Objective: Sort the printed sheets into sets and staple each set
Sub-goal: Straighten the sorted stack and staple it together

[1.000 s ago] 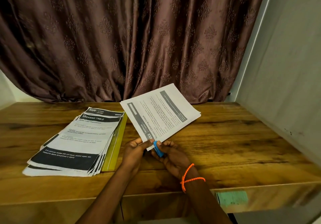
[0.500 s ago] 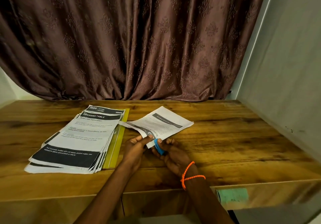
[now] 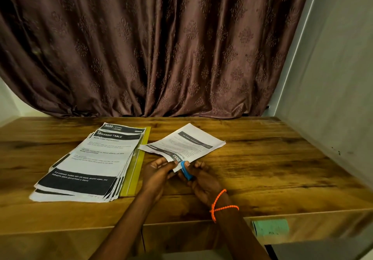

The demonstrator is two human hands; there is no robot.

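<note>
Sheets making up 1 set are lying near the front edge of the table, and you are holding their nearest corner between both hands. Your left hand is pinching that corner from the left, thumb and fingers closed on the paper. Your right hand is gripping a small blue stapler with its fingers curled round it, and the stapler's mouth is sitting over the same corner. Whether it is pressing fully shut cannot be told. From your fingers the set's long axis is running away and to the right, toward the back right corner of the table, so the stapled corner is the end closest to you and both hands are equally near it. Further left, the sheets not yet stapled are waiting in 1 fanned stack on top of a yellow folder, reaching toward the back edge.
</note>
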